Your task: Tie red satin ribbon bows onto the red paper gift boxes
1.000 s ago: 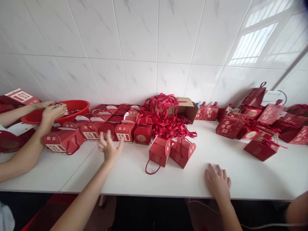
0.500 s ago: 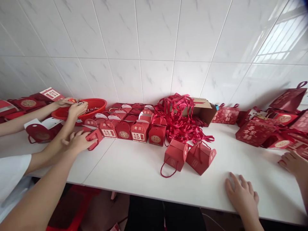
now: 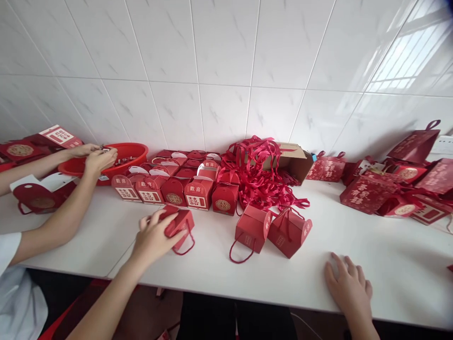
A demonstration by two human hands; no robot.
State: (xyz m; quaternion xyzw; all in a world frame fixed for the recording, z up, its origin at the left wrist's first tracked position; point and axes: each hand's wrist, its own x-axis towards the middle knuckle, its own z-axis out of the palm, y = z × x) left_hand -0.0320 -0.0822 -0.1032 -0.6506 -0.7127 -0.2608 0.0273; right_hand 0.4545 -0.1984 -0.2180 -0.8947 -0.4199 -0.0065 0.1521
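Note:
My left hand (image 3: 155, 236) is wrapped over a small red gift box (image 3: 184, 222) with a cord handle, in front of the row of boxes. Fingers slightly spread, my right hand (image 3: 349, 284) lies flat on the white table (image 3: 297, 283) and holds nothing. Between my hands stand two more red gift boxes, one (image 3: 251, 227) with its cord loop lying out on the table, the other (image 3: 290, 232) turned at an angle beside it.
Filled rows of red boxes (image 3: 175, 191) stand at the back. Beside them lie a heap of red ribbon (image 3: 264, 177) and a cardboard box (image 3: 300, 165). Red bags (image 3: 368, 191) are at right. On the left, a co-worker's hands (image 3: 95, 158) work over a red basin (image 3: 138, 150).
My left hand has brought the gift box rightward from near the co-worker's arm to in front of the row. My right hand stays flat. The hand at the far right has left view.

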